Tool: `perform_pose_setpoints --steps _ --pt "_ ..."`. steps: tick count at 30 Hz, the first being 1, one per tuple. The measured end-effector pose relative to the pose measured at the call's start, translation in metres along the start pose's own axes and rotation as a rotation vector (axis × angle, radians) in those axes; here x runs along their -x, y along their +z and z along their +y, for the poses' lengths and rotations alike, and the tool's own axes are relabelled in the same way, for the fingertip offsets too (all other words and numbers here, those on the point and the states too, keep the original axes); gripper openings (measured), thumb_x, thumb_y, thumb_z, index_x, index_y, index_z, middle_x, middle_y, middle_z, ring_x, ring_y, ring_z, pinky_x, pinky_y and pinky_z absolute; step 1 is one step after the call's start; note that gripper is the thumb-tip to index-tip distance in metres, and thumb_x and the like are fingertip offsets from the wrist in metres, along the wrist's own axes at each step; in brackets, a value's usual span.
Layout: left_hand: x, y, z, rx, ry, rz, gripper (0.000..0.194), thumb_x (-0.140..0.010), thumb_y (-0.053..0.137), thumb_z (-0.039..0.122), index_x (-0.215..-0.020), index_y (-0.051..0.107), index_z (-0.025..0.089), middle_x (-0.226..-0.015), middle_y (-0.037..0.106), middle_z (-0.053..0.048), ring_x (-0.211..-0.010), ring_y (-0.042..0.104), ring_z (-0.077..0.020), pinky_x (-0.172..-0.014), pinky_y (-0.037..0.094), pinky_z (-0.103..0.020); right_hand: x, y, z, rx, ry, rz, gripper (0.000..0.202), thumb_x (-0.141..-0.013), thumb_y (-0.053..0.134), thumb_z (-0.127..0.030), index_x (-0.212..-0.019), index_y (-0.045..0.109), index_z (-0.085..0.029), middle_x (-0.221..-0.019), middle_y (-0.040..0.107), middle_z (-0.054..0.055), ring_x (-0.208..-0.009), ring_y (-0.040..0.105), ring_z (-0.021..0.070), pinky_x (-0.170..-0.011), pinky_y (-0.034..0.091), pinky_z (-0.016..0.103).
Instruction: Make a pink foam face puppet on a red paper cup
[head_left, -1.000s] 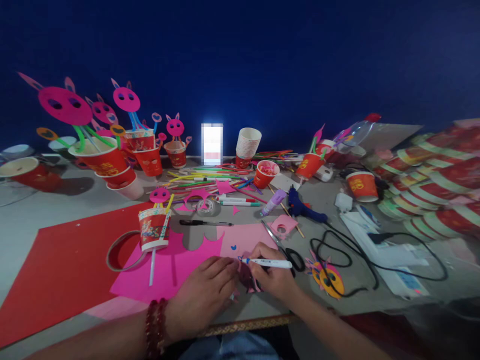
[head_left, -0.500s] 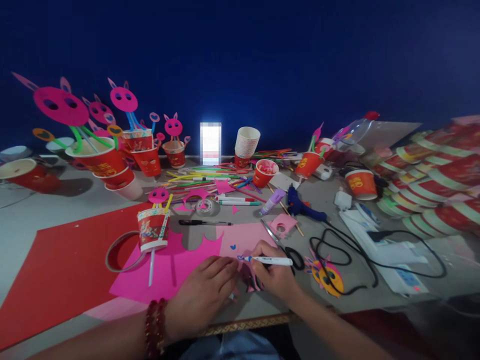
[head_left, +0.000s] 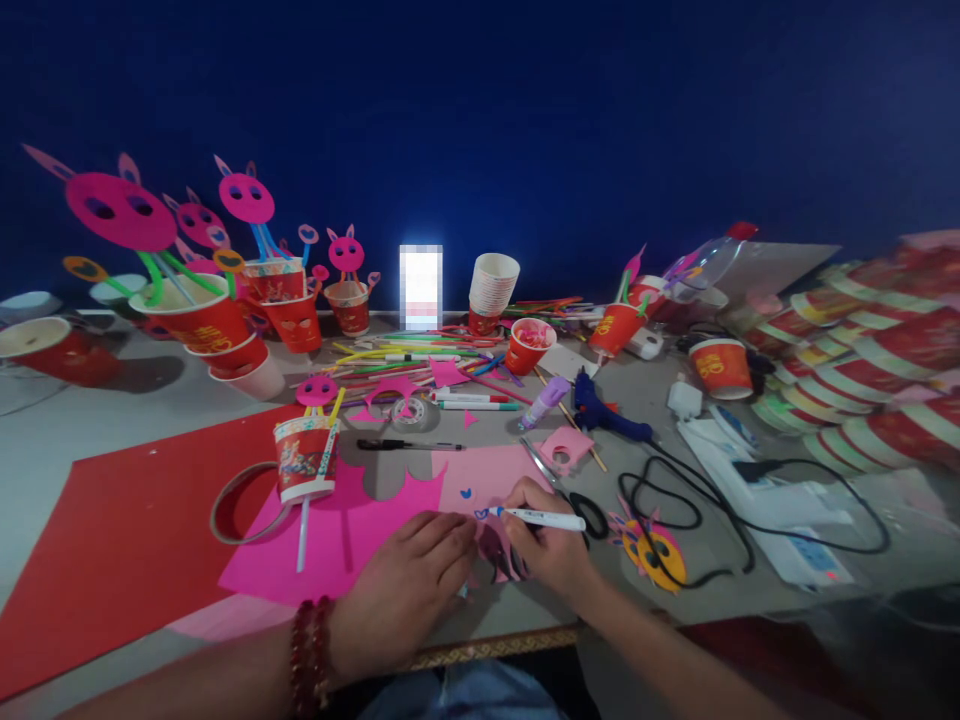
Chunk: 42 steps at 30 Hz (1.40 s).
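My right hand [head_left: 551,550] is closed on a white marker [head_left: 551,520], its blue tip at a small blue heart outline on the light pink paper [head_left: 491,475]. A filled blue heart [head_left: 466,493] lies just above that outline. My left hand [head_left: 416,575] rests palm down at the paper's lower left edge, fingers together and partly curled; whether anything is under them is hidden. Bright pink paper [head_left: 390,510] with scalloped cutouts lies beside it. A decorated paper cup [head_left: 306,460] with a pink face and straws stands to the left.
Black-handled scissors [head_left: 589,515], a blue glue gun [head_left: 611,415] and its looping black cord lie right of my right hand. Red paper [head_left: 150,530] covers the left side. Decorated cups [head_left: 214,330] stand behind. Many cups [head_left: 862,350] are stacked at the right.
The marker tip has shifted very slightly, and the blue outline under it shows more line. My left hand has stayed in place.
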<state>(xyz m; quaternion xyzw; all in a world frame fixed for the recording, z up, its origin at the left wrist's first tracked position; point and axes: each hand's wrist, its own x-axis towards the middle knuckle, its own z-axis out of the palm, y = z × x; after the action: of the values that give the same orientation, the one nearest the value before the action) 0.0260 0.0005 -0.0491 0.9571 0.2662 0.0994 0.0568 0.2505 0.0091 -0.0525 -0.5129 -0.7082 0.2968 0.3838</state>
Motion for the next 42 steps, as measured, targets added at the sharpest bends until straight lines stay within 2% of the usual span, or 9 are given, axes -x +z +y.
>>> perform_pose_setpoints --steps 9,16,26,31,42 --pt "0.0000 -0.0001 -0.0002 0.006 -0.001 0.007 0.045 -0.100 0.046 0.042 -0.136 0.050 0.015 -0.140 0.058 -0.008 -0.129 0.049 -0.0240 -0.111 0.031 -0.038 -0.0004 -0.0016 0.0006 0.008 -0.013 -0.050 0.020 -0.088 0.049 -0.023 -0.068 0.045 -0.023 -0.057 0.042 -0.007 -0.049 0.041 0.0117 -0.051 0.031 0.025" --pt "-0.0004 -0.0004 0.0000 0.006 -0.005 0.001 0.045 -0.098 0.051 0.042 -0.134 0.052 0.015 -0.139 0.059 -0.009 -0.129 0.049 -0.0230 -0.110 0.032 -0.038 -0.0002 -0.0003 0.0008 0.008 0.005 -0.023 0.020 -0.088 0.049 -0.023 -0.069 0.047 -0.022 -0.057 0.045 -0.006 -0.052 0.044 0.0123 -0.053 0.033 0.025" --pt "-0.0003 -0.0004 0.0005 0.016 -0.009 -0.007 0.045 -0.099 0.049 0.041 -0.135 0.052 0.015 -0.141 0.057 -0.009 -0.130 0.048 -0.0243 -0.111 0.031 -0.039 -0.0011 -0.0007 -0.0028 0.017 0.011 -0.021 0.019 -0.089 0.048 -0.023 -0.069 0.047 -0.022 -0.058 0.046 -0.006 -0.052 0.044 0.0126 -0.053 0.034 0.025" --pt "0.0004 -0.0007 0.0007 0.014 -0.008 -0.014 0.046 -0.100 0.047 0.041 -0.137 0.049 0.015 -0.141 0.057 -0.008 -0.130 0.048 -0.0243 -0.111 0.030 -0.039 -0.0015 -0.0014 -0.0030 0.011 -0.008 -0.045 0.020 -0.088 0.049 -0.023 -0.068 0.046 -0.023 -0.055 0.042 -0.007 -0.048 0.041 0.0117 -0.050 0.031 0.025" --pt "0.0001 0.0009 0.0012 0.018 -0.010 0.009 0.042 -0.099 0.050 0.038 -0.135 0.052 0.016 -0.140 0.058 -0.008 -0.129 0.050 -0.0237 -0.111 0.033 -0.039 -0.0019 -0.0002 -0.0013 0.004 0.000 -0.062 0.019 -0.088 0.051 -0.023 -0.069 0.048 -0.022 -0.058 0.046 -0.006 -0.051 0.043 0.0118 -0.051 0.033 0.024"
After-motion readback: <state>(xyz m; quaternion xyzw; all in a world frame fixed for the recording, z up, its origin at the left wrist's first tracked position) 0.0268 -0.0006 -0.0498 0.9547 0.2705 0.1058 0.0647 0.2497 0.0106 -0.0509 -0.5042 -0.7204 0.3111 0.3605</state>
